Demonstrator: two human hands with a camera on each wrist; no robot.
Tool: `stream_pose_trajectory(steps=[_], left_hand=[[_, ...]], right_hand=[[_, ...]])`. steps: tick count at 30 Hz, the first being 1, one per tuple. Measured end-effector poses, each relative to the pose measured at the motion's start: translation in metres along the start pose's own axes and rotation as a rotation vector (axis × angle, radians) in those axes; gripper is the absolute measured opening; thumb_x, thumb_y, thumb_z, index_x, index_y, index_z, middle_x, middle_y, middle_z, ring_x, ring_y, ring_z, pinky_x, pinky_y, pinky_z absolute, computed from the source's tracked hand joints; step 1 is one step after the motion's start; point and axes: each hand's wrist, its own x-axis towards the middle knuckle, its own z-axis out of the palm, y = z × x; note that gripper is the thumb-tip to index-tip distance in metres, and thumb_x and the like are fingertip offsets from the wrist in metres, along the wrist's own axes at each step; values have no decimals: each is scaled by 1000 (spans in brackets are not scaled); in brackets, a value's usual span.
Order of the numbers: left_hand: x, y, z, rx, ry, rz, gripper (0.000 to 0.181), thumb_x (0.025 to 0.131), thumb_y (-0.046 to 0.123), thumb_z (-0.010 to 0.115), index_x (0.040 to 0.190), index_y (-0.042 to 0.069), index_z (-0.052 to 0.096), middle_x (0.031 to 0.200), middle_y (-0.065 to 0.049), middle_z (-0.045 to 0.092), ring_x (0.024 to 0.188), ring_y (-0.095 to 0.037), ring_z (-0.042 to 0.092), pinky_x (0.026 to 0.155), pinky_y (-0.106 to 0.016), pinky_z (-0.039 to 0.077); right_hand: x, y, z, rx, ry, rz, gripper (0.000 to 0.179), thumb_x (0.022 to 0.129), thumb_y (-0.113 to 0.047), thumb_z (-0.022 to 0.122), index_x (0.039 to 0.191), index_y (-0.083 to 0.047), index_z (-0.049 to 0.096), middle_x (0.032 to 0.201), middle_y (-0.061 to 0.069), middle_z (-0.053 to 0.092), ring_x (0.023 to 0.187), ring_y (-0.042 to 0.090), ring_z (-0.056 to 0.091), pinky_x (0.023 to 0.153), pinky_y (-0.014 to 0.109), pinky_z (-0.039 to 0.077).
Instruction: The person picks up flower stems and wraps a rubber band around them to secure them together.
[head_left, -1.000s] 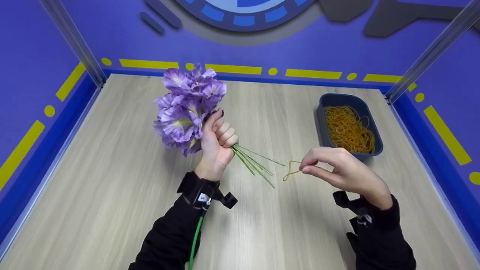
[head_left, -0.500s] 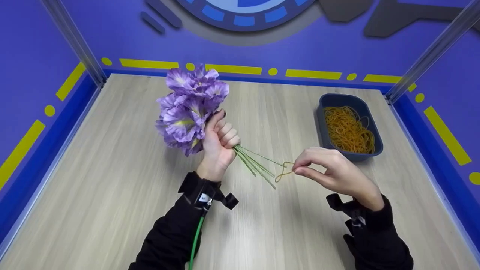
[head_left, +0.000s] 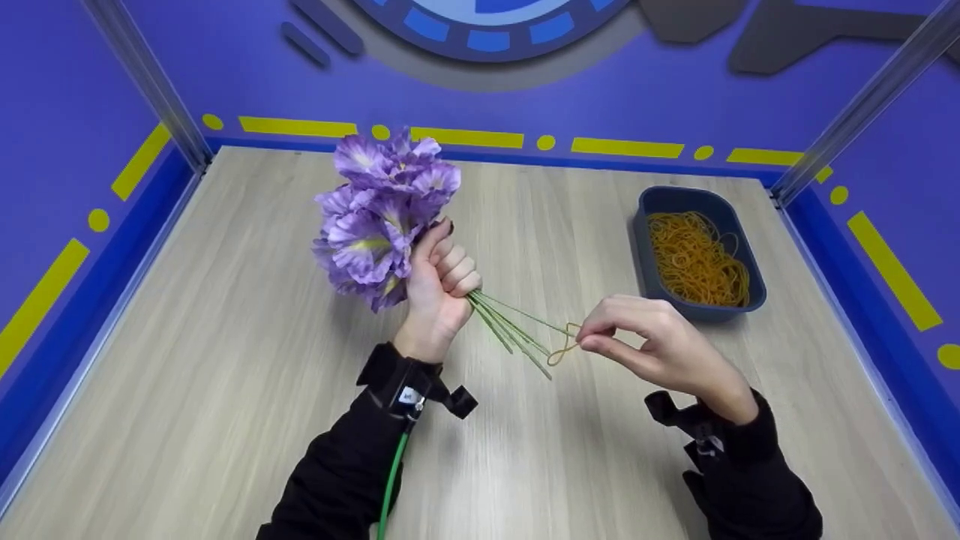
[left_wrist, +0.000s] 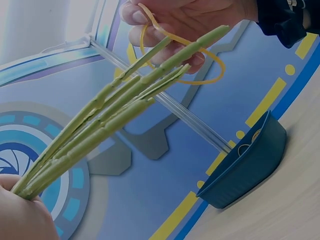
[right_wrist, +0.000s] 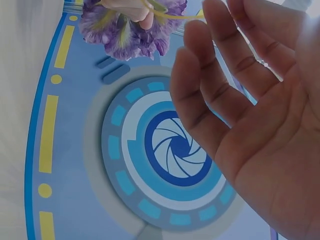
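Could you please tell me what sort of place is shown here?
It appears to be a small indoor work booth, perhaps set up for recording: blue walls with printed yellow markings stand along three sides of a wood-patterned table, and metal posts rise at its far corners.

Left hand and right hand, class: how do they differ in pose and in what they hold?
The left hand wraps its fingers round the flower stems; the right hand pinches a rubber band. The left hand is beside the purple blooms; the right hand is by the stems' free ends. Both come out of black sleeves.
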Motion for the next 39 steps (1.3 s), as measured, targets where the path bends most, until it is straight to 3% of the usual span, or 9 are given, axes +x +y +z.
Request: stream_pose_trajectory(steps=[11, 27, 36, 39], left_hand=[[0, 1, -2, -43, -64, -54, 54, 109, 23, 39, 58, 20, 25, 51, 11, 15, 42, -3, 10, 41, -18, 6], [-4, -1, 3, -4, -17, -67, 57, 108, 21, 44, 52, 19, 34, 52, 10, 15, 40, -3, 14, 39, -18, 9], [-6, -10, 2, 9, -94, -125, 56, 109, 22, 37, 53, 19, 30, 51, 11, 15, 42, -3, 11, 40, -17, 7], [-6, -14, 1, 28, -91, -131, 56, 109, 21, 37, 53, 19, 31, 50, 11, 15, 41, -3, 11, 40, -17, 7]], right_hand=[[3, 0, 4, -65, 29, 52, 29, 87, 6, 74, 104, -18, 71, 92, -7, 69, 78, 7, 62, 69, 16, 47], [6, 0, 14, -139, 44, 103, 19, 92, -3, 74, 103, -18, 72, 91, -11, 68, 74, 5, 59, 68, 15, 46], [9, 3, 19, -121, 46, 93, 17, 93, -3, 73, 102, -17, 73, 90, -10, 69, 71, 4, 58, 64, 16, 46], [10, 4, 22, -119, 55, 88, 17, 92, -2, 73, 102, -16, 73, 90, -9, 70, 70, 4, 59, 62, 15, 46]])
